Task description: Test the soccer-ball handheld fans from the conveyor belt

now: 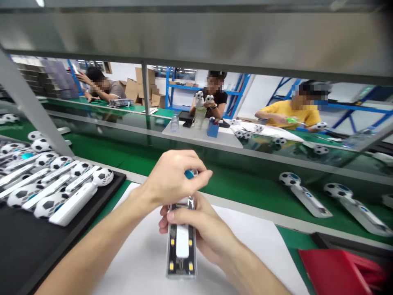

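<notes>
Clear-cased unit: located above the white sheet, its lower end toward the wearer, yellow squares exposed through the case. The right hand is closed around the upper body, thumb across the front just above the white block. Risk: excess thumb pressure could flex the board or shift this block; a loose grip could let the smooth case slide. The left hand is curled over the upper end, around a blue disc; its contact is hidden, so grip firmness cannot be told. Risk: twisting by this hand against the right could strain the joint between head and body. Beyond the sheet's left side, the black tray carries closely laid football-headed units; a swinging left forearm could scuff or displace the nearest. Farther right, similar units lie on the green bench; a wide reach could knock them. Across the bench, co-workers handle football-patterned parts, apparently outside the wearer's reach.
</notes>
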